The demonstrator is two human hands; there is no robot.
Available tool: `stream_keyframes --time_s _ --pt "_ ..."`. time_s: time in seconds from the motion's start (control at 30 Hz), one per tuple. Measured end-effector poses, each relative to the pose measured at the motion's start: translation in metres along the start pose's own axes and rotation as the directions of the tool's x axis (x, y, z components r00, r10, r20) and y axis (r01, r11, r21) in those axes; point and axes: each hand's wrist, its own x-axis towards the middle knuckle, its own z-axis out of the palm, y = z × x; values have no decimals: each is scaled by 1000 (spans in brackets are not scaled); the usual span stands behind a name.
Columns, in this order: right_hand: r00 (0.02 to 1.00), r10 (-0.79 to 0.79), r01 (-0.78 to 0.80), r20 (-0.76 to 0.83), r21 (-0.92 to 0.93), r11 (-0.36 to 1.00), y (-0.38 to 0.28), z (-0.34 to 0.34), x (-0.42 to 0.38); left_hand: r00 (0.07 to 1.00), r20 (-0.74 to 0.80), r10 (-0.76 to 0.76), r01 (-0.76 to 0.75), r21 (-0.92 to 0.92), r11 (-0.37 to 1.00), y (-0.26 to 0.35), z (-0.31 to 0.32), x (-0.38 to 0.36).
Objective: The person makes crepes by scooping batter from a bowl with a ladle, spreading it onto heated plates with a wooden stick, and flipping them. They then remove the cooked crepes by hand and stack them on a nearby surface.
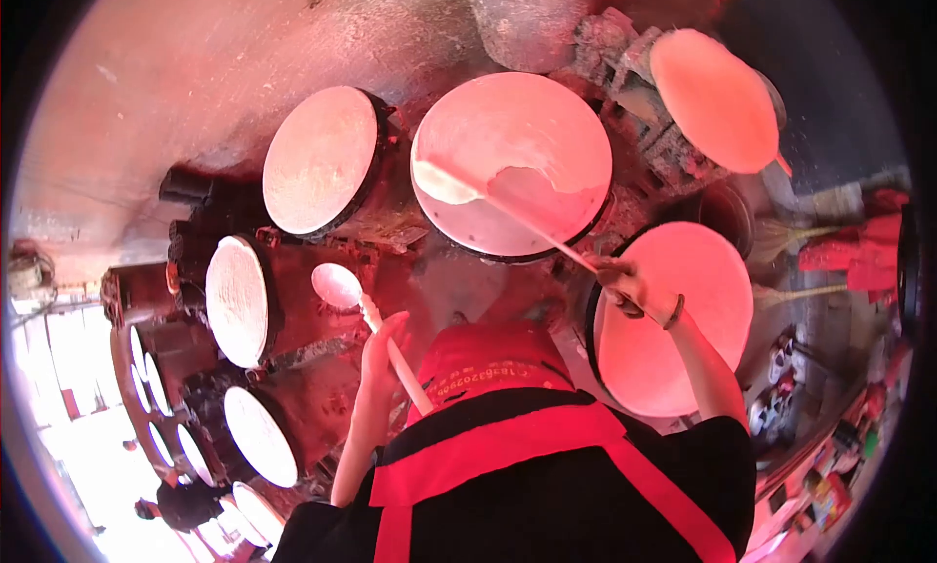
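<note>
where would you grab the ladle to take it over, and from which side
Grip the ladle on its straight white handle, in the bare stretch between the bowl and the left hand. Come from the side away from the griddles: the handle slants down toward the person, and its lower end is already taken by that hand.

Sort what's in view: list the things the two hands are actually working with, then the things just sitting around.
In hand:
- right hand holds a long spreader stick across the batter on the centre griddle
- left hand holds a white ladle

Sitting around:
- far left griddle
- upper right griddle
- near right griddle
- row of round plates on the left
- brooms at right
</note>
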Motion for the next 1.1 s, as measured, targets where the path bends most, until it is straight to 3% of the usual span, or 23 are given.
stream_keyframes --time_s 0.03,0.1,0.2,0.27,0.37,0.4,0.47,0.53,0.57,0.67,0.7,0.73,0.8,0.87,0.93,1.0,1.03,1.1 --pt "984 -109 121 -140 80 989 11 12 4 999 47 -6 5 19 1000 4 -6 11" --pt "855 -277 384 -438 176 907 30 48 30 989 149 -1 -10 72 997 18 -9 23" --pt "654 -194 504 -731 230 833 24 104 80 971 240 -4 -50 219 975 43 -11 32" --pt "690 -193 454 -698 209 866 48 130 115 953 303 0 -101 317 943 60 -15 37" --pt "892 -169 280 -420 217 935 48 179 80 918 396 -19 -143 376 916 77 -37 62" --pt "791 -355 382 -498 -52 923 64 193 77 905 425 -29 -151 384 911 80 -48 69" --pt "544 -710 425 -447 -583 693 96 214 75 901 433 -23 -179 419 890 88 -66 77" --pt "575 -617 223 -538 -623 750 93 254 60 903 430 6 -214 437 874 93 -91 81" --pt "581 -570 120 -581 -632 766 88 268 58 902 430 31 -239 440 866 95 -106 81" --pt "337 -660 327 -671 -573 751 70 312 137 925 375 57 -232 441 867 97 -151 78" --pt "355 -663 485 -659 -476 734 49 326 172 924 366 108 -255 382 888 93 -166 80" --pt "342 -668 520 -661 -459 720 31 331 214 923 350 157 -277 324 905 87 -183 81" --pt "316 -678 587 -663 -426 689 -6 341 297 941 279 192 -291 380 878 88 -204 69" --pt "421 -509 677 -751 -114 727 -45 347 355 953 273 134 -239 401 884 87 -231 66" --pt "397 -349 837 -849 178 518 -51 335 431 962 241 132 -211 344 915 95 -232 44" --pt "188 -318 769 -929 -62 637 -36 332 453 970 221 99 -171 339 925 94 -240 46" --pt "177 -288 780 -941 -44 624 -16 337 449 975 210 74 -144 341 929 93 -247 44" --pt "158 -353 886 -922 -26 463 4 360 410 970 228 79 -166 393 904 92 -250 50"
